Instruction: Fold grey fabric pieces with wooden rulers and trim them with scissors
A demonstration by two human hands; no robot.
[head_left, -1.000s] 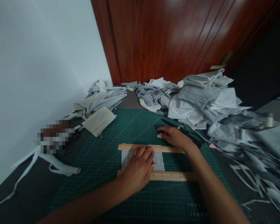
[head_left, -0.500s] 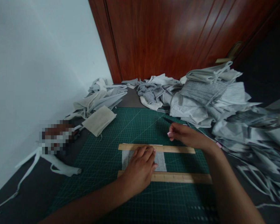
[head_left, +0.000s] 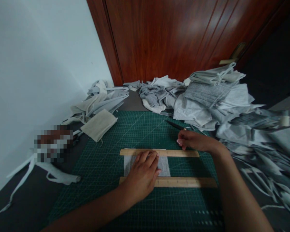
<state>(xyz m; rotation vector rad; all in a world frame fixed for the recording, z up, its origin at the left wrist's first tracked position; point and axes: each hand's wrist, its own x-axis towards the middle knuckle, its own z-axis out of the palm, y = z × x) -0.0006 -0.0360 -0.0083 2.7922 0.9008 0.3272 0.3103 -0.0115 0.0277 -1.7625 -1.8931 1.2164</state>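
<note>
At the middle of the green cutting mat point(head_left: 140, 129), the left hand point(head_left: 143, 169) lay flat, fingers slightly spread, over a grey cloth point(head_left: 164, 167) and a wooden ruler point(head_left: 175, 153) (a second ruler point(head_left: 186, 182) lay closer to the mat's front), while over the mat's right side the right hand point(head_left: 192, 140) pinched a pink piece point(head_left: 180, 141).

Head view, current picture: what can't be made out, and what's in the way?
In the head view:
Grey cloth: middle covered by the left hand.
Pink piece: partly hidden by the right hand, full shape unclear.
Black scissors: handles hidden behind the right hand.
Upper ruler and lower ruler: markings too small to read.
Fabric pile: cut off by the right edge.
Pixelated patch: contents obscured by the blocks.
</note>
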